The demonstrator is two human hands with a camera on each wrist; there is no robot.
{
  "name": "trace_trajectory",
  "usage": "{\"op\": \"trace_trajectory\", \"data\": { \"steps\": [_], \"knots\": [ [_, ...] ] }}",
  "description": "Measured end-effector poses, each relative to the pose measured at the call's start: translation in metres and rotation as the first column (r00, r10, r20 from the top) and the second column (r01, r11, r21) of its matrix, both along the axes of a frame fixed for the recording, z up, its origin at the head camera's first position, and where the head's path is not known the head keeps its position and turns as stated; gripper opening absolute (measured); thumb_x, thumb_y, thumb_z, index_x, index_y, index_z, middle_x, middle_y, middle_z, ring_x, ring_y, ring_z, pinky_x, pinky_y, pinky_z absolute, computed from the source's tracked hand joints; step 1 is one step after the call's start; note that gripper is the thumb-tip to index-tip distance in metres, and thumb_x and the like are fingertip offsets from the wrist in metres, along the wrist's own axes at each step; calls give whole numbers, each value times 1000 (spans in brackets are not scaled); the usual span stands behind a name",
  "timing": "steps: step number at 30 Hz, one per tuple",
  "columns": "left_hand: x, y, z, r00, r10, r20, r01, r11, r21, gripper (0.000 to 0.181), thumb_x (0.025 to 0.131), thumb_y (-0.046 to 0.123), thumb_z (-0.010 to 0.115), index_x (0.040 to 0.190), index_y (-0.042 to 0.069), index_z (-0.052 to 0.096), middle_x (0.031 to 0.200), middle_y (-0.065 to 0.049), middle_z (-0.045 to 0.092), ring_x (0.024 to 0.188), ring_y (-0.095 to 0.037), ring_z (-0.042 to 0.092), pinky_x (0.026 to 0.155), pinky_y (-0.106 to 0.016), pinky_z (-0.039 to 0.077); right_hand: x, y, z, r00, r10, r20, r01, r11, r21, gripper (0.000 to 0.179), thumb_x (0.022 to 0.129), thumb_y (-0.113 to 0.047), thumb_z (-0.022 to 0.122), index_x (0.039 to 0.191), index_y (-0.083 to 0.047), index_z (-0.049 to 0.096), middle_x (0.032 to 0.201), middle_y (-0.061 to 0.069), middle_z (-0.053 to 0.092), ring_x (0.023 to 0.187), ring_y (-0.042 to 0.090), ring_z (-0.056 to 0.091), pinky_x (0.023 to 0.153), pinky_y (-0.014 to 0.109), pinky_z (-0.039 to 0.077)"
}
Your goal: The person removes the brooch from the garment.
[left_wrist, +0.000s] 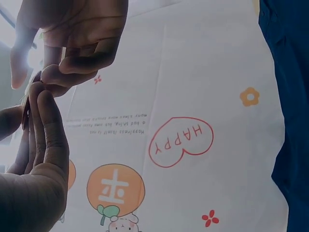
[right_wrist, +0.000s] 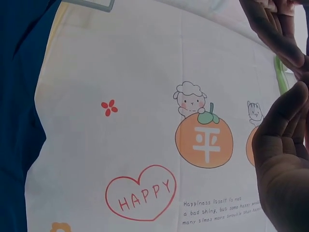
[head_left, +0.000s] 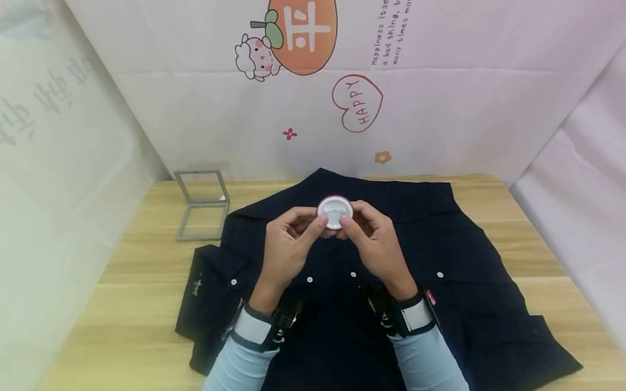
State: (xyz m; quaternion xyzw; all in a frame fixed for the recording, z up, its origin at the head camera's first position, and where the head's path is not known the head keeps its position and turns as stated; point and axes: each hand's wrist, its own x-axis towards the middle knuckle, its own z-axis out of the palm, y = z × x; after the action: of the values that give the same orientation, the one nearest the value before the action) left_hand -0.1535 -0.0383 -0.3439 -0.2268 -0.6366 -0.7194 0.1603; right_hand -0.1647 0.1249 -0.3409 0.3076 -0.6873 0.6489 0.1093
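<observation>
A round pin-back badge (head_left: 335,205) is held up over a dark navy shirt, its white back and clasp facing the head camera. My left hand (head_left: 286,246) pinches its left edge, thumb on the back and fingers behind. On the opposite edge my right hand (head_left: 380,244) pinches it the same way. The left wrist view catches the badge (left_wrist: 26,112) nearly edge-on between the fingers; in the right wrist view the hands hide it. Beneath both hands the shirt (head_left: 461,247) lies spread out, showing white buttons and a small red tag.
A grey hinged frame (head_left: 203,204) with two clear panes stands half open at the table's back left. Wooden tabletop (head_left: 128,310) shows on both sides of the shirt. Behind it rises a white printed cloth (head_left: 450,108), with more white cloth at left and right.
</observation>
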Motion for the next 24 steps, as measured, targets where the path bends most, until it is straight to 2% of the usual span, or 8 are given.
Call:
{"op": "trace_trajectory", "data": {
  "steps": [5,11,24],
  "knots": [
    [-1,3,1,1000,-8,-14,8,1000,-2,20,86,11,61,95,-8,60,81,-23,63,69,-17,66,64,-36,55,0,-2,0,999,-30,-41,29,999,-30,23,92,-13,51,98,8,56,86,4,55,70,13,56,63,22,50],
    [0,5,1,1000,-5,-7,5,1000,-13,17,86,10,61,91,-6,61,82,-21,63,68,-17,65,62,-35,55,-1,-3,0,997,-56,-54,55,998,-28,14,89,-7,55,91,6,58,82,4,54,66,12,53,60,20,49],
    [2,5,-1,999,-27,-20,27,999,-17,19,87,10,59,93,-8,62,80,-22,64,66,-17,65,60,-37,55,0,-1,0,999,-41,-9,41,999,-26,17,90,-9,55,91,8,58,82,7,55,66,13,56,59,22,51]
  ]
}}
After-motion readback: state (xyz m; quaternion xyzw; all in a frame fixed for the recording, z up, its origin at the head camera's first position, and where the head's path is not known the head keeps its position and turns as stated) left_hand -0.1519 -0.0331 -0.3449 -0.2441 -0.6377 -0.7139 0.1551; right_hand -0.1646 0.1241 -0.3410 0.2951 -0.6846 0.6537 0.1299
